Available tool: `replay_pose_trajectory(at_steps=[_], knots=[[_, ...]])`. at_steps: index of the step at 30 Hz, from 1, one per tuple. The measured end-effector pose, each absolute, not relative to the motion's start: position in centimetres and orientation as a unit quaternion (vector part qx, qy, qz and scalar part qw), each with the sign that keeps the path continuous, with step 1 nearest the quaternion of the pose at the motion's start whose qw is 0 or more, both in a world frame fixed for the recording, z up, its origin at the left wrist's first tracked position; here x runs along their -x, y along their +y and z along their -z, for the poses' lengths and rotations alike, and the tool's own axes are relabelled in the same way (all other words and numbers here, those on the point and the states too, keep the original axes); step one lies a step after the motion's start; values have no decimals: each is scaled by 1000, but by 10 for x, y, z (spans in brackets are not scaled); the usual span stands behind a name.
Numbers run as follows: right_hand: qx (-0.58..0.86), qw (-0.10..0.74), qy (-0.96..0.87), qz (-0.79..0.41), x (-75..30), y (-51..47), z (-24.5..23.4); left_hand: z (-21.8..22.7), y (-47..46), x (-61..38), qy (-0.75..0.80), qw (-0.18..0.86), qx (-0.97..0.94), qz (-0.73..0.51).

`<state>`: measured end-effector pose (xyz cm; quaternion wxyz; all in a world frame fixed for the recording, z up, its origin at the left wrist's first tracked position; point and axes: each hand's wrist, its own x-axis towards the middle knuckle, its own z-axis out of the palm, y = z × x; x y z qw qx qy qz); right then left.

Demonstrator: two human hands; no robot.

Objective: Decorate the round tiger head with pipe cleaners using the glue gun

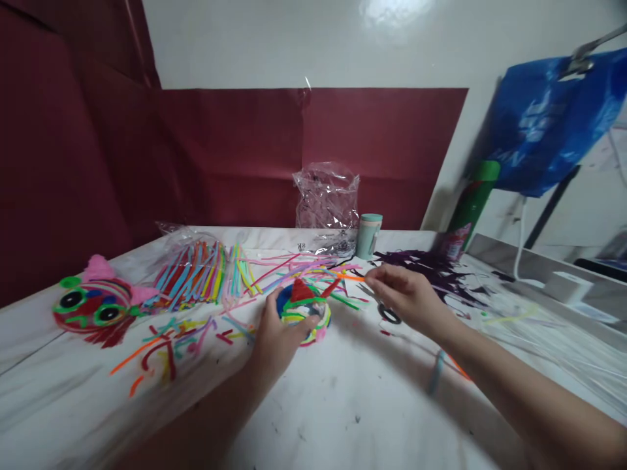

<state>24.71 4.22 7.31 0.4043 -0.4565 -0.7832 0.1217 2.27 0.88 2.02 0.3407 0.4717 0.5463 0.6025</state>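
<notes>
Both hands sit over the desk (pixel 343 411) — left hand (pixel 277 339), grip clamped round the striped ball (pixel 304 308), seemingly steadying it; right hand (pixel 409 297), grip pinched together beside an orange strip (pixel 353 277), scissors (pixel 389 314) just beneath

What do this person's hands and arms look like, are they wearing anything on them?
No gloves or rings show on the left hand or the right hand. The right forearm is uncovered, with no watch or bracelet. The left forearm lies in dark shadow, so I cannot tell whether a sleeve covers it.
</notes>
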Motion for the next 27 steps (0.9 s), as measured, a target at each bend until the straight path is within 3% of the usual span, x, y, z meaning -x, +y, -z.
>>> replay_pose_trajectory(at_steps=[3, 8, 14, 16, 19, 23, 27], knots=[[384, 405, -808, -187, -238, 15, -65, -18, 3, -30, 553, 339, -493, -580], [388, 416, -796, -206, -237, 7, -65, -19, 0, -36, 561, 359, -505, -550], [379, 634, -665, -111, -282, 20, -126, -20, 10, -29, 596, 324, -482, -554], [363, 661, -647, -114, -297, 28, -146, -21, 12, -28, 614, 314, -485, -538], [435, 560, -693, -127, -313, 47, -158, -21, 12, -26, 638, 303, -495, -506], [621, 324, -712, 42, -319, 83, -140, -20, 12, -26, 646, 293, -506, -491], [683, 232, -692, 29, -306, 118, -92, -15, 16, -25, 633, 278, -506, -515]])
